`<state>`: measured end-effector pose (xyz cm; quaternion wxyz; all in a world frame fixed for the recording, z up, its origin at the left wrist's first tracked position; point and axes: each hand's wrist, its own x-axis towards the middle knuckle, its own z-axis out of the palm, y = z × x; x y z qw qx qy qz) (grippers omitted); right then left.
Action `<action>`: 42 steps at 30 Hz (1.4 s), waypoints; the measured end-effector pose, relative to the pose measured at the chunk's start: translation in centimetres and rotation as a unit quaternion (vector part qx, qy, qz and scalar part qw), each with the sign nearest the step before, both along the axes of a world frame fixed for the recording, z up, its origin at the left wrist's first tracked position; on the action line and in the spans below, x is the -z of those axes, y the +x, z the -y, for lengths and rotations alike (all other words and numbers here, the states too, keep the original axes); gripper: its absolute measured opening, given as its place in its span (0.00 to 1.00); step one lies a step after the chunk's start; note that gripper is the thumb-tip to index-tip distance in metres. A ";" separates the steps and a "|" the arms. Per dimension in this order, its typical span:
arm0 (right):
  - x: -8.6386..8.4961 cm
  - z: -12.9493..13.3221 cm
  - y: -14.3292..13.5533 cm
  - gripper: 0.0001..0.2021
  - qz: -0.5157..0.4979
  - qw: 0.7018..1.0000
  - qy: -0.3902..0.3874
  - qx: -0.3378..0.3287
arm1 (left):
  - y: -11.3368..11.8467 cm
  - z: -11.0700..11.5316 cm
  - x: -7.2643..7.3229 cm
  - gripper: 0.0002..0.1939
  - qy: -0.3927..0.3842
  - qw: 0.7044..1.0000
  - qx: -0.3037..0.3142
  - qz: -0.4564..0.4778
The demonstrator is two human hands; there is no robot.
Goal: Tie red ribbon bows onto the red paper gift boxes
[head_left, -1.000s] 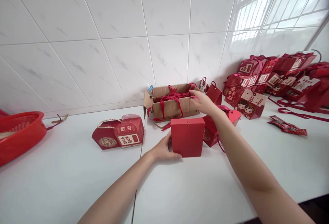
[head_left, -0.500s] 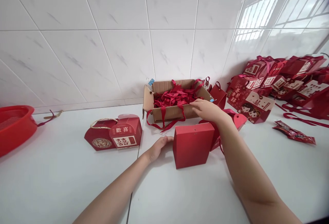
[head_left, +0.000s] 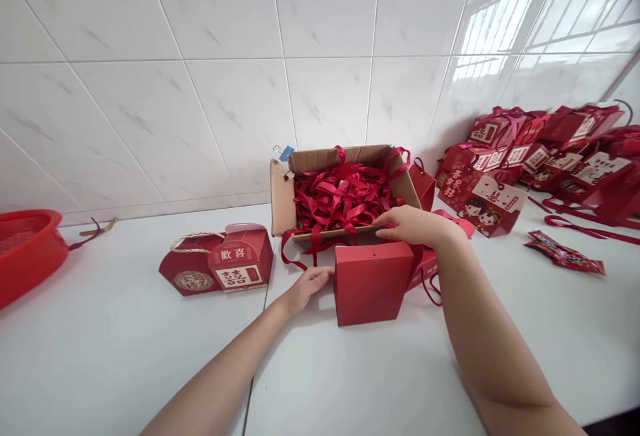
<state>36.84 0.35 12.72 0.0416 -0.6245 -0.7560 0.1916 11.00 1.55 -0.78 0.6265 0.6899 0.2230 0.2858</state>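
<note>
A plain red box [head_left: 373, 286] stands upright on the white counter, two small holes near its top edge. At its left side is my left hand [head_left: 304, 289], fingertips reaching behind the edge; what they grip, if anything, is hidden. Above the box's right top corner, my right hand [head_left: 413, 225] has its fingers apart at the front of a cardboard box [head_left: 283, 206], which is tilted toward me and full of red ribbons [head_left: 350, 196]. Some ribbon loops hang over its front. Another red box [head_left: 425, 268] with a cord lies partly behind the plain one.
To the left sits a decorated red box [head_left: 220, 264] with a rope handle, and farther left a red plastic basket [head_left: 33, 253]. Many red gift boxes [head_left: 493, 203] are piled at the right, near a small red packet [head_left: 565, 254]. A tiled wall rises behind.
The cardboard box has tipped forward, showing more ribbons inside. My right hand has shifted slightly down and right relative to it. The whole view has drifted a little.
</note>
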 end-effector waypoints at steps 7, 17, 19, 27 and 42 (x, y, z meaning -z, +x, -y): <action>-0.2 0.2 0.1 0.17 -0.002 1.000 -0.008 0.007 | 0.1 0.0 0.2 0.28 -0.026 0.999 -0.036 0.020; 0.5 -0.5 0.6 0.14 -0.030 0.999 0.000 -0.021 | 0.2 -2.4 -0.1 0.42 -0.294 0.915 -0.230 0.151; 0.5 -0.4 0.5 0.15 -0.026 1.000 -0.005 -0.016 | 0.0 -2.8 -0.3 0.38 -0.309 0.906 -0.253 0.141; 0.0 -1.6 -0.4 0.18 0.021 0.999 0.012 -0.042 | -1.0 -3.4 0.7 0.17 -0.282 0.918 -0.226 0.165; 2.1 -11.0 -7.3 0.24 0.110 0.963 -0.052 -0.241 | -1.1 -3.2 1.2 0.16 -0.284 0.914 -0.213 0.196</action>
